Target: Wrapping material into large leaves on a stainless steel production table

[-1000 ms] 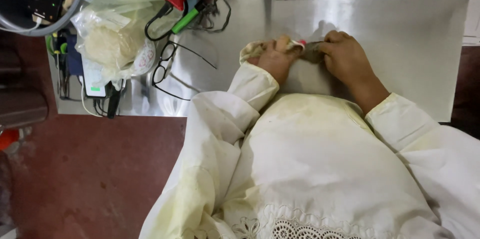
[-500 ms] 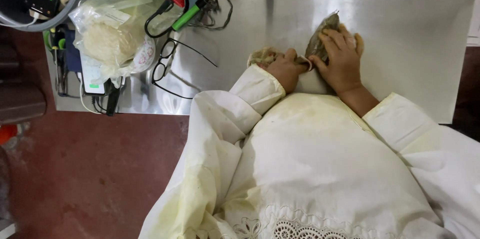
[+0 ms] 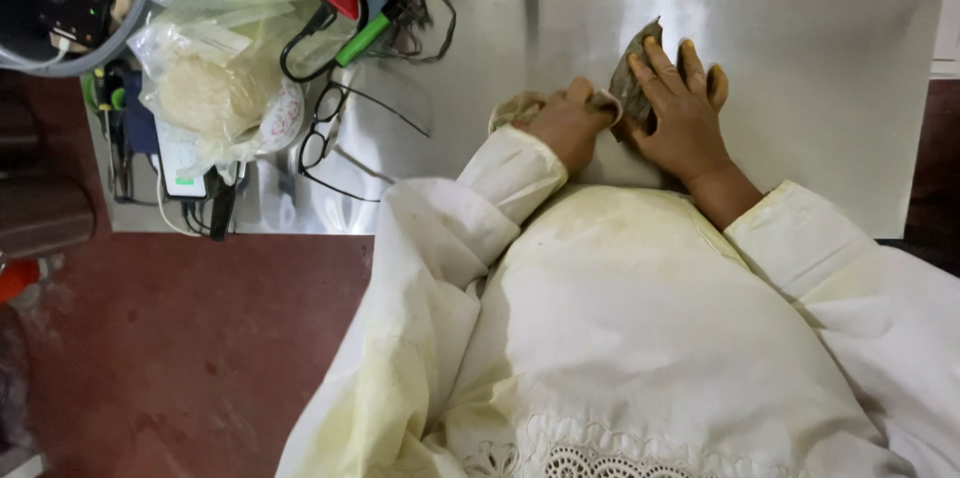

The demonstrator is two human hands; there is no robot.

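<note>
I see right hand now flat, fingers spread on brown leaf; left hand still curled, pinching leaf edge; leaf lifted since before.

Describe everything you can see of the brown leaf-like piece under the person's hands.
The brown piece looks thin, dull olive-brown and crumpled, like a dried leaf. It lies on the steel table, with one pointed end sticking up past the fingers. The right hand presses flat on it, covering most of it. The left hand, closed, touches its lower left edge. Its full shape is hidden.
</note>
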